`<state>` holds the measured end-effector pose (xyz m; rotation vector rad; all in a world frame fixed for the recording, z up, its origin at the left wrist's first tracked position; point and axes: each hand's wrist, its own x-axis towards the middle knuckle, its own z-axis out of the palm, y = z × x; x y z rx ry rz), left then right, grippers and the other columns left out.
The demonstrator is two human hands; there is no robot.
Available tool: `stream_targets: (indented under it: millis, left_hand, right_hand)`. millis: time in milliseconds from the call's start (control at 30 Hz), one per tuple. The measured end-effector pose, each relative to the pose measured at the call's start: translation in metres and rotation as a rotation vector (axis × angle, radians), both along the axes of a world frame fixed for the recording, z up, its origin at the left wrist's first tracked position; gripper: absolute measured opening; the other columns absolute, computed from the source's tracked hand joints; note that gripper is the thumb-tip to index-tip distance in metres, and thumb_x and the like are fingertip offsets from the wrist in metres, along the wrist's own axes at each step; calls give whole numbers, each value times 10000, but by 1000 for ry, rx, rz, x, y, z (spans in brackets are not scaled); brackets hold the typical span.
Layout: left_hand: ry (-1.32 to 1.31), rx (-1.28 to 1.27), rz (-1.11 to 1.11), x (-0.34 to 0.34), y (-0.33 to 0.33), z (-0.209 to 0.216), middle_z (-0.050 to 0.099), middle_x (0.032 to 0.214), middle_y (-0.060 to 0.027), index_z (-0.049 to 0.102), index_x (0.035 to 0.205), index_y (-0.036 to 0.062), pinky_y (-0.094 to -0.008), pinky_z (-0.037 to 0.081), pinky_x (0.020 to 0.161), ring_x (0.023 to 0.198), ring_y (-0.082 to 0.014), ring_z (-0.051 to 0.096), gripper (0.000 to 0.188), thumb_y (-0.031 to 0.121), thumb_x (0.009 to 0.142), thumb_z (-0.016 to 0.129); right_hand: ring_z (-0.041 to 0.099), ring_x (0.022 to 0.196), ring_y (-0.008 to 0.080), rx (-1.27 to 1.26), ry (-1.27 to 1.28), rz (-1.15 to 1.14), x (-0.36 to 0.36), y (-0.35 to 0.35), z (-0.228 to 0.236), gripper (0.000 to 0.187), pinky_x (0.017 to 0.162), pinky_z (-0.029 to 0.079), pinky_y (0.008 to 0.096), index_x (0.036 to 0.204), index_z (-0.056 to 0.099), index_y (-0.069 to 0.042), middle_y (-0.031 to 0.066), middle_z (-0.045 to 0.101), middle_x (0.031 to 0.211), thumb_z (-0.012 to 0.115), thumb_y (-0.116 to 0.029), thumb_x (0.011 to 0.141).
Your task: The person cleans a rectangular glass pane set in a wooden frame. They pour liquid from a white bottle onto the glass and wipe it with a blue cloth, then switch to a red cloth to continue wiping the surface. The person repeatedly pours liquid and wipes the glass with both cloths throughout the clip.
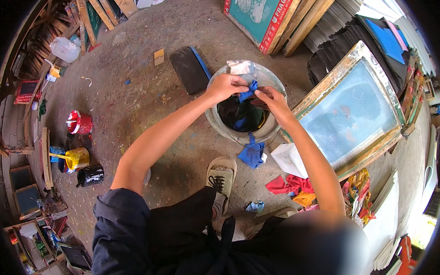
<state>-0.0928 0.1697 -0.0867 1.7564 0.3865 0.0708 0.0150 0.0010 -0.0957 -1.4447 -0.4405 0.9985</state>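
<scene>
Above a grey bucket (214, 126), both my hands hold a small piece of blue cloth (248, 92). My left hand (227, 86) pinches its left side with closed fingers, and my right hand (273, 101) pinches its right side. Inside the bucket are dark contents (236, 113) with a bit of blue; I cannot make out what they are. A pale crumpled cloth (241, 67) lies at the bucket's far rim. Another blue rag (252, 153) rests on the floor against the near side of the bucket.
Right of the bucket leans a wooden-framed printing screen (351, 116), with a white container (289, 159) beside it. Red and orange rags (296, 185) lie near my foot. A black block with a blue edge (188, 70) sits left of the bucket. Paint pots (79, 123) stand far left.
</scene>
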Motion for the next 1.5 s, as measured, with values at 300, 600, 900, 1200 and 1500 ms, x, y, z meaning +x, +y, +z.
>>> stream_targets:
  millis: [300, 600, 900, 1200, 1500]
  left_hand:
    - [49, -247, 98, -4, -2, 4, 572, 952, -37, 561, 952, 28, -267, 462, 785, 871, -101, 554, 197, 203, 862, 546]
    - [-164, -904, 220, -1, -5, 29, 516, 976, -123, 439, 951, 22, -458, 456, 917, 918, -238, 567, 198, 202, 868, 429]
    - [177, 797, -127, 23, -14, 21, 518, 1149, -182, 443, 1111, 9, -365, 387, 919, 1073, -296, 505, 486, 331, 794, 624]
    - [-152, 405, -929, 62, -158, 32, 399, 1287, -166, 329, 1297, 57, -368, 284, 1029, 1231, -269, 357, 887, 288, 586, 806]
    - [-38, 409, -834, 64, -204, 11, 570, 1037, -158, 424, 1126, 68, -369, 443, 828, 951, -291, 572, 709, 271, 574, 820]
  right_hand:
    - [567, 725, 94, -211, -341, -29, 19, -7, -1, 204, 652, 430, 224, 861, 588, 11, 56, 618, 791, 640, -177, 801]
    - [544, 787, 102, -15, -150, -1, 37, -49, 20, 135, 761, 421, 253, 847, 515, -43, 31, 572, 812, 588, -155, 827]
    - [582, 828, 117, 64, -251, 84, 34, -121, 84, 149, 785, 435, 276, 981, 524, -47, 86, 646, 887, 565, -118, 856]
    - [532, 751, 68, -245, -469, -235, 13, -245, 77, 231, 707, 426, 232, 989, 635, 3, 25, 637, 824, 596, -145, 816]
    - [594, 687, 84, -273, -510, -538, -27, -301, 52, 150, 595, 471, 232, 850, 589, 28, 84, 660, 784, 651, -81, 767]
